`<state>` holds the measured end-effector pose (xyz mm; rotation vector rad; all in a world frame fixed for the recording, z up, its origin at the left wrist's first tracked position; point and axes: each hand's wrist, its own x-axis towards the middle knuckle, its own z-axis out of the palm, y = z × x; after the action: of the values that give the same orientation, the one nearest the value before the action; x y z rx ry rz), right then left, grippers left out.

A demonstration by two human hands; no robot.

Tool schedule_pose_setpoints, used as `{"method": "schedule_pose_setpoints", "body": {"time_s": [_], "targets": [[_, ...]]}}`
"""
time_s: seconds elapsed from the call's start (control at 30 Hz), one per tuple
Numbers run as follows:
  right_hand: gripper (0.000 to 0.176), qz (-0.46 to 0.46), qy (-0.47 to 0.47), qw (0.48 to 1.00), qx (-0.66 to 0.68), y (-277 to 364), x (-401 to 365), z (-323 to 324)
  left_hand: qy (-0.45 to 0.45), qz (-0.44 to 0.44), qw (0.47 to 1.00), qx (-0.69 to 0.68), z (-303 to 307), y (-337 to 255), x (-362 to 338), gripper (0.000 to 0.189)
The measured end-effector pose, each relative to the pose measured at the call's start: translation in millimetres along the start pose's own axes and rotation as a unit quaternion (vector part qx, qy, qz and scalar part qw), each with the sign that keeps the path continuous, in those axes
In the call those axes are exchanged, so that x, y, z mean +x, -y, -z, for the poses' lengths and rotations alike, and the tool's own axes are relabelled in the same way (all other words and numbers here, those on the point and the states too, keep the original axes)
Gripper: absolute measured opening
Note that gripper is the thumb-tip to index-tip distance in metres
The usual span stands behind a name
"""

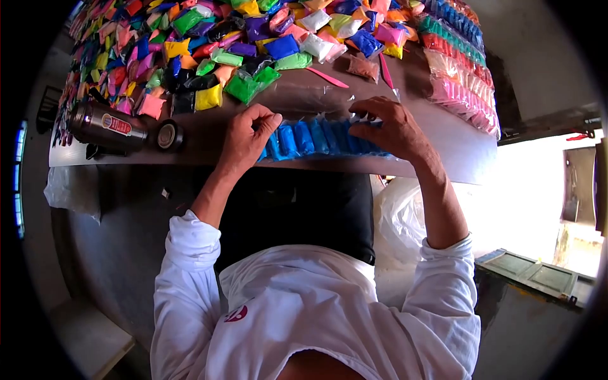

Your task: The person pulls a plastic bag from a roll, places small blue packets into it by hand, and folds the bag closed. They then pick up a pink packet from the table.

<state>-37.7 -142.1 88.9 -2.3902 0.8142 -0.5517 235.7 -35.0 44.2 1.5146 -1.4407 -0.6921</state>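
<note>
A row of blue packets point(311, 138) lies side by side in a clear plastic bag along the near table edge. At the row's left end is my left hand point(248, 136), its thumb and forefinger pinched together at the bag's edge. My right hand point(396, 130) reaches over the right end with bent fingers, closed on the clear plastic there; the exact grip is partly hidden by the hand. Just beyond the row, a loose clear plastic sheet or bag point(297, 98) lies flat.
Many small coloured packets point(209, 95) are heaped across the table's far side. A steel flask point(104, 126) lies on the left beside a round lid point(170, 135). Bagged rows of packets point(459, 76) are stacked at right. Two pink tools point(328, 78) lie near the heap.
</note>
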Motion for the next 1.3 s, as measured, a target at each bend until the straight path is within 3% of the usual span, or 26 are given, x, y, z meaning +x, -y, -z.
{"method": "schedule_pose_setpoints", "body": {"time_s": [0.07, 0.17, 0.3, 0.4, 0.47, 0.77, 1.03, 1.1, 1.27, 1.3], "targets": [[0.022, 0.014, 0.039, 0.997, -0.070, -2, -2, -2, -0.008, -0.009, 1.000, -0.006, -1, 2, 0, 0.023], [0.018, -0.006, 0.099, 0.994, -0.041, -4, 0, 2, -0.015, -0.020, 1.000, -0.011, -2, 2, 0, 0.023], [0.016, 0.044, 0.088, 0.995, -0.027, -11, 4, -2, -0.008, -0.015, 1.000, 0.002, 0, -1, -1, 0.023], [0.016, 0.016, 0.087, 0.996, -0.010, -5, 5, -4, -0.010, -0.012, 1.000, 0.003, 2, 1, -2, 0.024], [0.016, -0.067, 0.091, 0.993, 0.029, 1, 5, -2, -0.012, -0.012, 1.000, -0.001, 2, 0, -1, 0.024], [0.019, -0.119, 0.140, 0.981, 0.063, 0, 14, 3, -0.008, 0.003, 1.000, 0.006, 3, -1, 1, 0.027], [0.018, -0.103, 0.143, 0.984, 0.021, -1, 15, -3, 0.002, 0.012, 0.999, 0.030, 6, -9, 4, 0.027], [0.018, -0.108, 0.141, 0.984, 0.025, -1, 14, -4, -0.031, -0.068, 0.996, 0.052, 6, -19, 8, 0.024], [0.020, -0.099, 0.122, 0.987, 0.039, 2, 12, -4, 0.016, -0.068, 0.996, 0.051, -5, -30, 15, 0.023], [0.020, -0.098, 0.121, 0.987, 0.040, 2, 13, -3, 0.019, -0.110, 0.989, 0.098, -10, -26, 17, 0.023]]}}
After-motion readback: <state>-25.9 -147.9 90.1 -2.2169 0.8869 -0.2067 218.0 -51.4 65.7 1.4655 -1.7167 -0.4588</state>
